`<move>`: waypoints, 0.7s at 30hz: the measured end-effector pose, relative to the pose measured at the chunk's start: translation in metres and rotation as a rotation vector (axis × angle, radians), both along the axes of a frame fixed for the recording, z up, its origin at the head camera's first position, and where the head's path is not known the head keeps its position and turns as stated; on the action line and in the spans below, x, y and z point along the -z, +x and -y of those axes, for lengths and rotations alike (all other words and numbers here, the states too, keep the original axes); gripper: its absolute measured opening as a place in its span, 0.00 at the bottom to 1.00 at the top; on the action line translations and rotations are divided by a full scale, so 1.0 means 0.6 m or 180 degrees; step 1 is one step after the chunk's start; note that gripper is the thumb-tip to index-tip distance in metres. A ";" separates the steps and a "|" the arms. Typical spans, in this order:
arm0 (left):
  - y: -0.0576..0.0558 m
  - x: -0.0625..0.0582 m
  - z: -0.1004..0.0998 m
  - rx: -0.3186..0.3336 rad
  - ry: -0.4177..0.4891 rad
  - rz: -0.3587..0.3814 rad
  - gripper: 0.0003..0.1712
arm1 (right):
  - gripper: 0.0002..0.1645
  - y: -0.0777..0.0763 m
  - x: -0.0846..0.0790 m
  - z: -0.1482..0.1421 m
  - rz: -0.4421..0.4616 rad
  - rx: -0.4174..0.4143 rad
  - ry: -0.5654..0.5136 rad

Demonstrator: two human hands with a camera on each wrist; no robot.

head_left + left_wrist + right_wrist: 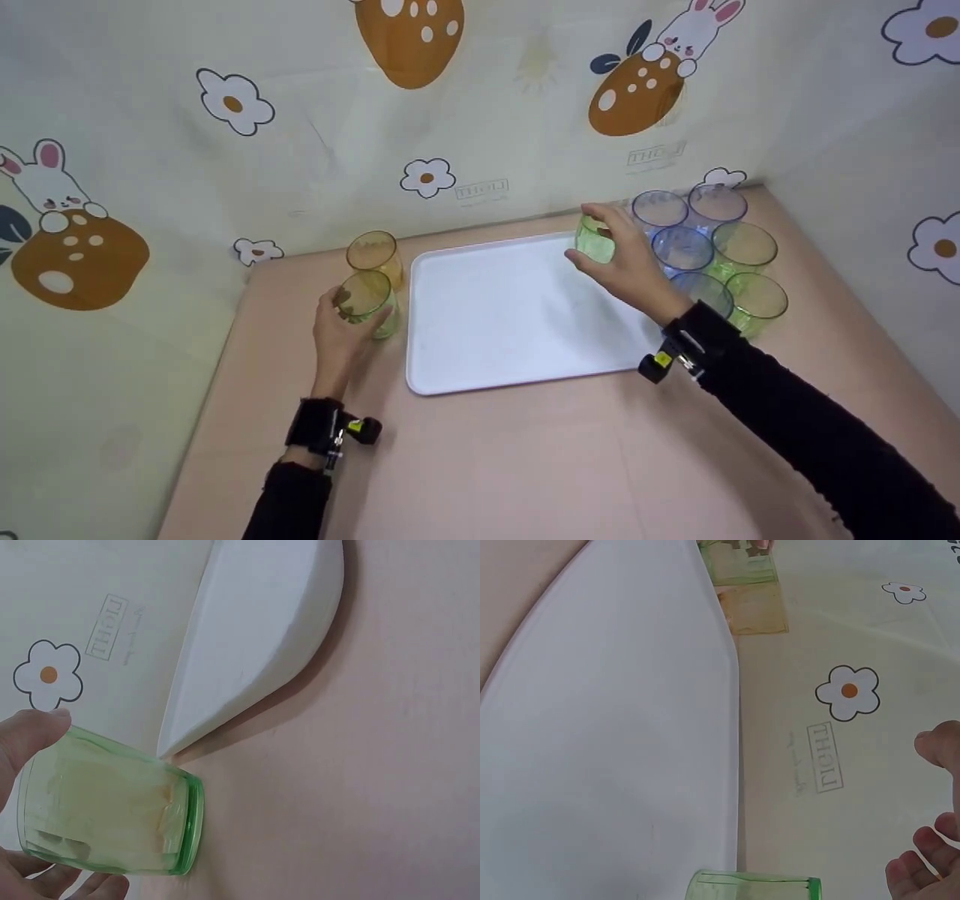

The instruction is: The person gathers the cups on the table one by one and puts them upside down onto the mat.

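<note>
My left hand (341,337) grips an upright green glass (112,802) beside the tray's left edge, thumb on one side and fingers on the other. Whether its base touches the table is hard to tell. An amber glass (375,251) stands just behind it. Over the back right part of the white tray (502,322), my right hand (626,259) has its thumb and fingers spread around another green glass (594,244). The right wrist view shows a gap between these fingers (915,870) and that glass (754,886), whose thick base faces up.
Several blue glasses (682,247) and green glasses (757,296) stand close together at the tray's right. A patterned cloth wall (337,172) rises behind the table (510,457).
</note>
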State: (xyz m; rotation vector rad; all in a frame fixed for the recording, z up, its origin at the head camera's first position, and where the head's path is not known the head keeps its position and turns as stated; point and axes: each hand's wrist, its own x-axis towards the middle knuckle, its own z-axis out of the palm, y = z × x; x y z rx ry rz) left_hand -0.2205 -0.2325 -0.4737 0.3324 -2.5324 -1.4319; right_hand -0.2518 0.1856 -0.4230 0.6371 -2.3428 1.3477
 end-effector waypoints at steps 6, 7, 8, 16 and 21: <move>-0.003 0.000 -0.004 -0.0007 0.0089 0.0007 0.52 | 0.38 0.003 0.002 -0.004 0.0119 0.0019 0.0063; -0.002 0.000 -0.004 -0.0011 0.0092 0.0002 0.52 | 0.38 0.003 0.003 -0.004 0.0135 0.0017 0.0078; -0.001 0.000 -0.004 -0.0023 0.0094 -0.0012 0.52 | 0.38 0.003 0.004 -0.004 0.0149 0.0006 0.0082; 0.007 -0.001 0.003 -0.0092 0.0091 -0.0096 0.52 | 0.37 0.003 0.010 0.000 0.0180 -0.0026 0.0029; 0.009 -0.009 0.000 -0.0086 0.0247 -0.0118 0.52 | 0.36 0.002 0.015 -0.007 0.0246 0.0015 -0.0027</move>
